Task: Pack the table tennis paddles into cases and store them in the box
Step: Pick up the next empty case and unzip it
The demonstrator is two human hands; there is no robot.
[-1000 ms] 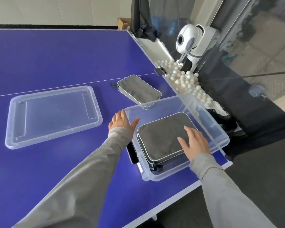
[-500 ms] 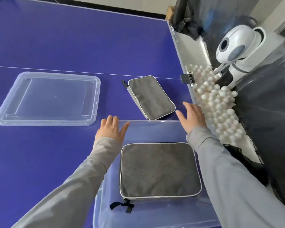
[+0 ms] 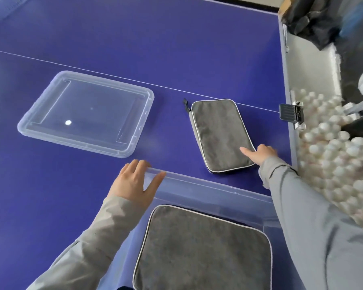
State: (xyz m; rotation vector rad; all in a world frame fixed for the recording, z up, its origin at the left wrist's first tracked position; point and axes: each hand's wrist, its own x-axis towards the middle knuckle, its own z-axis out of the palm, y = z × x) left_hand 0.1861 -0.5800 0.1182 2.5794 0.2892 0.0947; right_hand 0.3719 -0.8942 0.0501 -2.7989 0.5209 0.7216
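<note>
Hands at the clear box, one case packed and one out on the blue counter

Nearest, a grey fabric paddle case with pale piping [image 3: 201, 250] lies flat inside the clear plastic storage box [image 3: 208, 186]. The left hand [image 3: 134, 183] rests on the box's far left rim, fingers spread and fairly straight. Just beyond the box, the right hand [image 3: 260, 153] touches the near right corner of a second grey zipped paddle case [image 3: 220, 135], thumb laid on top; its other fingers are hidden, so I cannot tell the grip. Farther left, the clear plastic lid [image 3: 86, 114] lies flat on the blue counter [image 3: 155, 49]. A heap of white balls [image 3: 333, 155] fills the right edge.
</note>
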